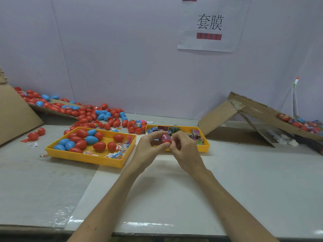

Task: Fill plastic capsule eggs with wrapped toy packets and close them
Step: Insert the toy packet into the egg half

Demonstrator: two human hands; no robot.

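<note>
A red capsule egg [165,139] with a pink wrapped band around it is held between both hands above the table's middle. My left hand [148,147] grips it from the left with thumb and fingers. My right hand [183,147] pinches it from the right, fingers curled. Just behind the hands a yellow tray [204,145] holds several wrapped toy packets [195,134]. To the left, a larger yellow tray [87,158] holds several red and blue eggs [90,139] and some small clear packets.
A big heap of red and blue eggs [97,116] spreads over cardboard at the back left. A folded cardboard ramp [244,110] at the right carries finished wrapped eggs [300,124]. A paper sign [209,25] hangs on the back wall.
</note>
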